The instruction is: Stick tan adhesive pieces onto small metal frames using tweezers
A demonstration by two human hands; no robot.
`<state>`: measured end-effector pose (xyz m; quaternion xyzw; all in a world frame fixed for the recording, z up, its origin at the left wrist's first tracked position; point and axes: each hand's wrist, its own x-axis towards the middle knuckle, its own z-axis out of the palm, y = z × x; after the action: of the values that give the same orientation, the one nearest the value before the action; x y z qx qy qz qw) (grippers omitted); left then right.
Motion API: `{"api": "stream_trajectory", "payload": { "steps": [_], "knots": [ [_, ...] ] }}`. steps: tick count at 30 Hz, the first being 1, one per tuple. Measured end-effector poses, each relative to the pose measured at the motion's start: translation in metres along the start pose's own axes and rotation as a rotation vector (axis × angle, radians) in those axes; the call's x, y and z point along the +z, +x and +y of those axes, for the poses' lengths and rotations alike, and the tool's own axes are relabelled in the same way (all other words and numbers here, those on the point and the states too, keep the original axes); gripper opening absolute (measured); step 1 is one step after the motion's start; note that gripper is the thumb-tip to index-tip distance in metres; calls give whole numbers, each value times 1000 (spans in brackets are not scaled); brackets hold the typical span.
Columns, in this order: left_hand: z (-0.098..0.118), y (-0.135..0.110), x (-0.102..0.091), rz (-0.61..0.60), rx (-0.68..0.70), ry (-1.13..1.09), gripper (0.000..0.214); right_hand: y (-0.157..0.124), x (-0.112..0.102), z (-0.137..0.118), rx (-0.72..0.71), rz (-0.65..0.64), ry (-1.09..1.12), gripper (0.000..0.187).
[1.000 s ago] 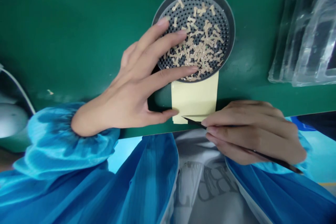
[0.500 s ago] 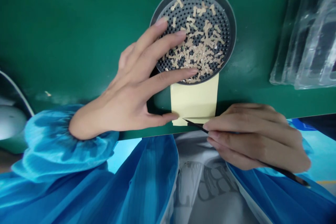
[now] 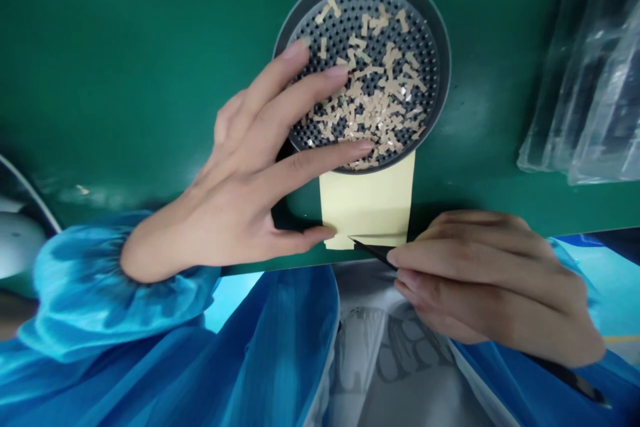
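Observation:
My left hand [image 3: 240,193] is spread open. Its fingertips reach over the left side of a round dark dish [image 3: 442,73] with a perforated floor, and its thumb rests at the lower left corner of a pale yellow paper pad [image 3: 367,203]. Many small tan strip-like pieces [image 3: 380,103] lie heaped in the dish, whose near edge overlaps the paper. In my right hand [image 3: 490,280] are black tweezers [image 3: 373,251], gripped between thumb and fingers. Their pointed tip meets the paper near its front edge; whether it pinches anything is too small to tell.
Stacked clear plastic trays [image 3: 590,93] stand on the right of the green table [image 3: 150,67]. At the left edge are a white rounded object [image 3: 20,243] and a white cable [image 3: 33,190]. One stray tan bit [image 3: 83,189] lies on the table at left.
The whole view has shifted slightly. Both hands keep nearly the same pose, with the tweezers' tip still at the paper's front edge.

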<state>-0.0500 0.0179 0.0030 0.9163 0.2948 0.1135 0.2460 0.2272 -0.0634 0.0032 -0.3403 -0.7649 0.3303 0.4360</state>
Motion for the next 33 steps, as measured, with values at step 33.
{"api": "stream_trajectory", "payload": {
  "steps": [33],
  "knots": [
    [-3,0,1,-28,43,34,87,-1,-12,-12,135,-92,-64,17]
  ]
}}
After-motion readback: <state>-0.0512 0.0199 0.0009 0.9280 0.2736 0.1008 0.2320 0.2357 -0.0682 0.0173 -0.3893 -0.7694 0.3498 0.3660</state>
